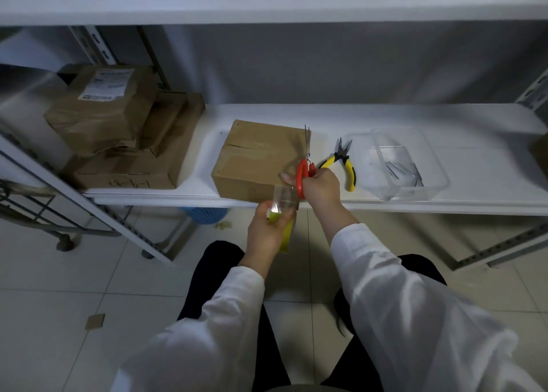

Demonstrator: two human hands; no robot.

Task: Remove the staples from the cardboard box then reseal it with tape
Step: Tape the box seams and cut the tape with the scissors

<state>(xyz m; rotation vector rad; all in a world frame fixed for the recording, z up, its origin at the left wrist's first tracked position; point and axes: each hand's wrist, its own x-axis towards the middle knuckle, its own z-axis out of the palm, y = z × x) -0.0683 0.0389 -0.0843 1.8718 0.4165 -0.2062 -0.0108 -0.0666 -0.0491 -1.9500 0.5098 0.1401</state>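
Note:
A brown cardboard box point(255, 157) sits on the white shelf point(385, 119) near its front edge, flaps closed with a seam across the top. My left hand point(265, 234) grips a roll of clear tape point(283, 213) with a yellow core, below the box's front right corner. A strip of tape runs from the roll up to the box. My right hand point(321, 184) holds red-handled scissors point(304, 169), blades pointing away over the box's right edge.
Yellow-handled pliers point(344, 162) lie right of the box. A clear plastic tray point(406, 163) holding metal staples stands further right. Stacked cardboard parcels point(124, 130) fill the shelf's left end. A blue basket point(204, 213) sits on the tiled floor under the shelf.

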